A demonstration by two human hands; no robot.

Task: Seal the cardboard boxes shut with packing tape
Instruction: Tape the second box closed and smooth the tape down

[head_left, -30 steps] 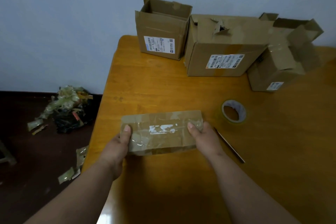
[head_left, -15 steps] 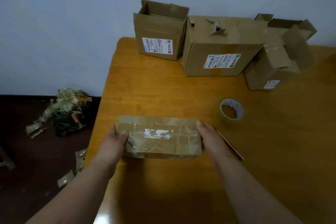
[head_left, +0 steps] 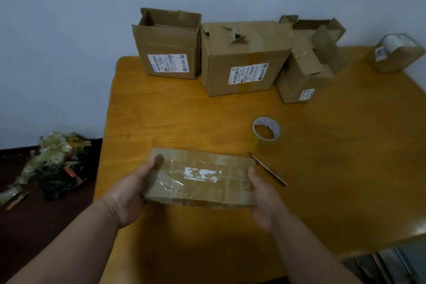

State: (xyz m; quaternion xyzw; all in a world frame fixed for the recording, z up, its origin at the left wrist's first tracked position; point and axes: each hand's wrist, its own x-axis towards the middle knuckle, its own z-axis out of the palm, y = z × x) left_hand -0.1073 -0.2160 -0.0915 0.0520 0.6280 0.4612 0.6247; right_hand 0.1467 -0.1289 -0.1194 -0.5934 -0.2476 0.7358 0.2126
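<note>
1. A flat, oblong cardboard box (head_left: 202, 177) sits near the front left of the glossy orange-brown wooden table (head_left: 175, 117), wrapped in shiny, wrinkled clear tape with a torn white label patch on top.
2. The left hand (head_left: 131, 193) grips its left end, thumb curled over the top; the right hand (head_left: 262, 193) clasps the right end, thumb on the upper edge.
3. One ring-shaped tape roll (head_left: 266, 130) lies flat just behind and right of the box, and one slim, dark blade-like tool (head_left: 268, 169) lies beside the right hand.
4. Along the wall stand four more brown boxes: an open-topped box (head_left: 167, 46), a torn-lidded box (head_left: 244, 57), a taped box with loose flaps (head_left: 309, 62), and a small box showing white filling (head_left: 395, 54) at the far right.
5. One heap of crumpled tape scraps (head_left: 53, 163) lies on the dark floor.
</note>
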